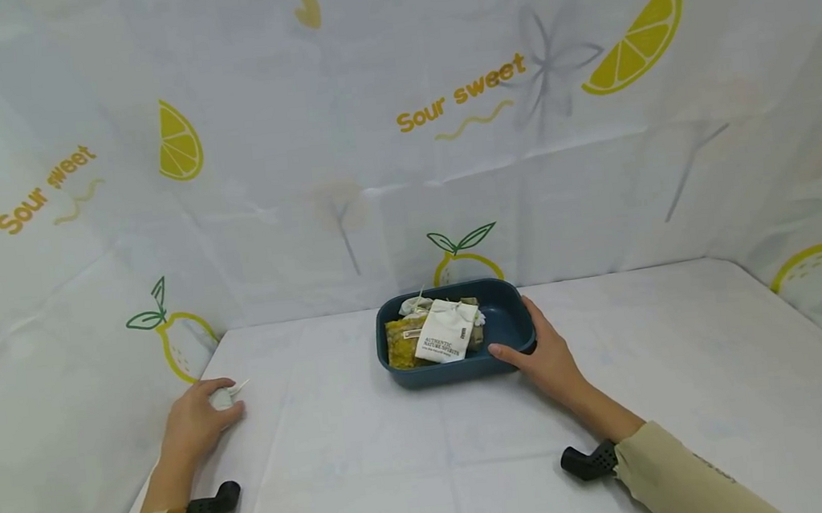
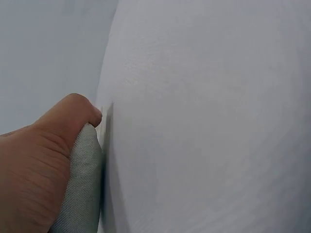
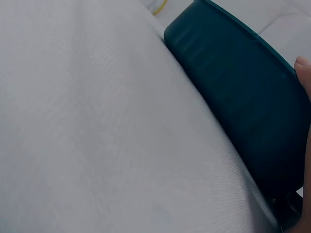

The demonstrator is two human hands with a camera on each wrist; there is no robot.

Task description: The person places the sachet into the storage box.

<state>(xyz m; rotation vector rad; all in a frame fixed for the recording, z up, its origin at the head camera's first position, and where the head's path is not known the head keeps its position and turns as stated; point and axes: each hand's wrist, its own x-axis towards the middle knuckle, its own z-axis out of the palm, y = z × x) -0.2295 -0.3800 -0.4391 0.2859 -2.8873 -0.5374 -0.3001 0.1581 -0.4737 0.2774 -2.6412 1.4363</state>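
At the table's left side, my left hand (image 1: 195, 422) holds a small pale grey-green cloth pouch (image 1: 222, 398) between thumb and fingers, a white string trailing from it. The left wrist view shows the woven cloth of the pouch (image 2: 82, 182) beside the thumb, close over the table. My right hand (image 1: 549, 358) grips the right end of a dark blue-green bin (image 1: 435, 377), thumb over the front rim. Inside the bin, a white printed pouch (image 1: 448, 330) leans on a yellow patterned sachet (image 1: 401, 344). Other small bags behind them are partly hidden.
A white cloth covers the table (image 1: 341, 471), its back edge just behind the bin. Behind stands a white curtain (image 1: 264, 139) printed with lemons and lettering, which also runs along the left and right sides.
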